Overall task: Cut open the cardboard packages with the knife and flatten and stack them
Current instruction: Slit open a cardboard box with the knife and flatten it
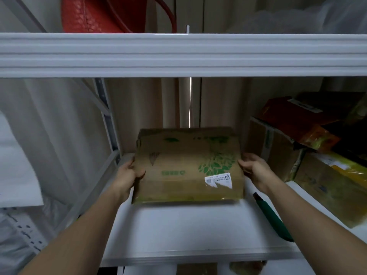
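both hands [129,175] [251,165] hold the cardboard box [188,165] above the shelf [178,231].

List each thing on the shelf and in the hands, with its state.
Cardboard box: flattened, held at both side edges, over the shelf.
Left hand: gripping the box's left edge.
Right hand: gripping the box's right edge.
Knife: lying on the shelf, untouched; blade not visible.
Boxes at right: still boxed up, uncut.
Red bag: on the upper shelf.

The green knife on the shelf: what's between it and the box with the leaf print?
In the head view, only the right hand and wrist gripping the box cross above the knife; otherwise bare white shelf.
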